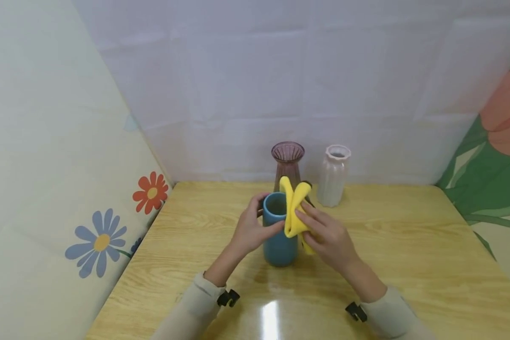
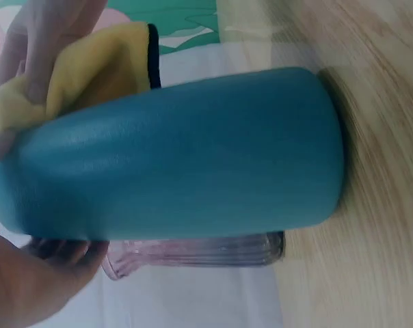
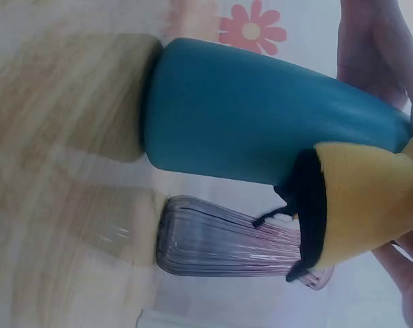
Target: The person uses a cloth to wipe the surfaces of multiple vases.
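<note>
A tall blue vase (image 1: 279, 245) stands upright on the wooden table. Near its rim my left hand (image 1: 251, 227) grips it, thumb in front and fingers round the far side. My right hand (image 1: 329, 236) pinches a folded yellow cloth (image 1: 296, 219) with dark edging against the vase's right side, by the rim. In the left wrist view the vase's smooth side (image 2: 193, 157) fills the middle, its base on the table. The right wrist view shows the cloth (image 3: 370, 198) draping over the upper part of the vase (image 3: 241, 113).
Behind the blue vase stands a purple ribbed glass vase (image 1: 287, 165), partly hidden by the cloth. To its right is a white fluted vase (image 1: 333, 177). A pale sheet (image 1: 246, 94) hangs along the table's back edge, and a flowered panel (image 1: 68, 189) borders the left side.
</note>
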{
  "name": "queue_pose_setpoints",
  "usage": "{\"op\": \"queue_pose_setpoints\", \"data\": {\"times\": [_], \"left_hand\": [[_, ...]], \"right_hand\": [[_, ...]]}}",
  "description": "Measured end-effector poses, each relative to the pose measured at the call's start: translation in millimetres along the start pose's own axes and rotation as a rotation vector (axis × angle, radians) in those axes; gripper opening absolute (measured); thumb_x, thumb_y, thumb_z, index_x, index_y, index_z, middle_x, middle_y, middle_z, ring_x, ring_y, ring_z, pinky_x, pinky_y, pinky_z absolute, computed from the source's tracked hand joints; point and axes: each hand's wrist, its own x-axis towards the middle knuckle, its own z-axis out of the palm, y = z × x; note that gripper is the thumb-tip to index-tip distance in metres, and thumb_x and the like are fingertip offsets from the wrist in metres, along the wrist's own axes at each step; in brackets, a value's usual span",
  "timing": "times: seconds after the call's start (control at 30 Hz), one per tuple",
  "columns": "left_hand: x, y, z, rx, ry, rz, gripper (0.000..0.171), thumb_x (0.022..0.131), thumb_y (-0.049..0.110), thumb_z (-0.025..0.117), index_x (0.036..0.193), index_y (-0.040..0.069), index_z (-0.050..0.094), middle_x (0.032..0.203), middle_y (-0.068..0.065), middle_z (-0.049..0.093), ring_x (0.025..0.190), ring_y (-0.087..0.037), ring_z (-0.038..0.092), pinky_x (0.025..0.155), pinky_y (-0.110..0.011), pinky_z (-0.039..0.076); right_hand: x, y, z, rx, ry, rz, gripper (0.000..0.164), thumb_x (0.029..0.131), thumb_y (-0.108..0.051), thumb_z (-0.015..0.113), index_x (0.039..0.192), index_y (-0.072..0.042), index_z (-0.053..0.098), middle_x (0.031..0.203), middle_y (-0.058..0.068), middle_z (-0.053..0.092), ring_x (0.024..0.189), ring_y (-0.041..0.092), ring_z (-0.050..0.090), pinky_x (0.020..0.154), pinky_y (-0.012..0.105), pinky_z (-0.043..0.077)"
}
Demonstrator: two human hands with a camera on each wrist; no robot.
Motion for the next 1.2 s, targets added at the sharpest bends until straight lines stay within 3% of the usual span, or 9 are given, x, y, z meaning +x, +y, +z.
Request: {"op": "queue_pose_setpoints", "data": {"times": [0.27, 0.4, 0.8, 1.2], "left_hand": [[3.1, -4.2, -8.3, -0.050, -0.096, -0.016, 0.077, 0.085, 0.027, 0.084, 0.148, 0.011, 0.043, 0.140, -0.007, 0.059, 0.135, -0.025, 0.052, 0.112, -0.054, 0.041], [3.0, -3.0, -9.1, -0.069, -0.119, -0.008, 0.077, 0.086, 0.027, 0.083, 0.149, 0.012, 0.041, 0.142, -0.007, 0.057, 0.137, -0.025, 0.050, 0.113, -0.054, 0.039], [2.6, -5.2, -10.3, -0.088, -0.131, 0.020, 0.076, 0.087, 0.033, 0.082, 0.149, 0.015, 0.042, 0.141, -0.005, 0.056, 0.137, -0.025, 0.050, 0.112, -0.057, 0.039], [2.5, -5.9, -10.1, -0.096, -0.128, 0.013, 0.074, 0.088, 0.025, 0.082, 0.149, 0.015, 0.042, 0.141, -0.006, 0.057, 0.137, -0.025, 0.050, 0.113, -0.056, 0.039]], "right_hand": [[-11.3, -1.8, 5.5, 0.043, -0.024, 0.061, 0.038, 0.105, -0.033, 0.053, 0.131, -0.010, 0.069, 0.131, 0.019, 0.066, 0.104, 0.037, 0.070, 0.087, 0.034, 0.058], [-15.9, -4.1, 6.7, 0.050, -0.023, 0.093, 0.035, 0.103, -0.029, 0.060, 0.131, -0.011, 0.068, 0.132, 0.019, 0.065, 0.104, 0.038, 0.070, 0.089, 0.034, 0.058], [-30.4, -7.5, 12.0, 0.100, -0.027, 0.115, 0.035, 0.103, -0.027, 0.060, 0.129, -0.006, 0.069, 0.128, 0.022, 0.066, 0.105, 0.040, 0.070, 0.095, 0.023, 0.053], [-47.0, -11.6, 12.3, 0.096, -0.081, 0.145, 0.036, 0.094, -0.013, 0.072, 0.129, -0.006, 0.069, 0.126, 0.022, 0.067, 0.105, 0.040, 0.070, 0.095, 0.026, 0.053]]}}
